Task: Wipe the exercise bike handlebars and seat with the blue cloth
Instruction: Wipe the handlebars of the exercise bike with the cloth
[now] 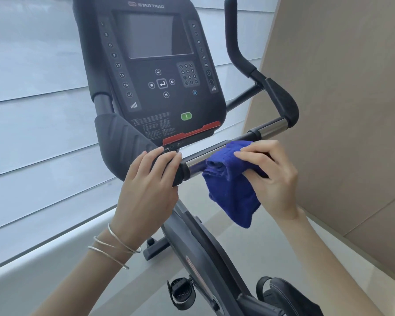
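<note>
Blue cloth wrapped the chrome handlebar at centre; my right hand clamped it, left hand gripped the bar. Firm full-wrap strokes seemed best.

**Floor under the bike**

Below your arms you see a pale, smooth floor — it runs between the window blinds on your left and the tan wall on your right. The exercise bike stands directly on it, its dark front foot planted flat — pedals hang above.
</note>
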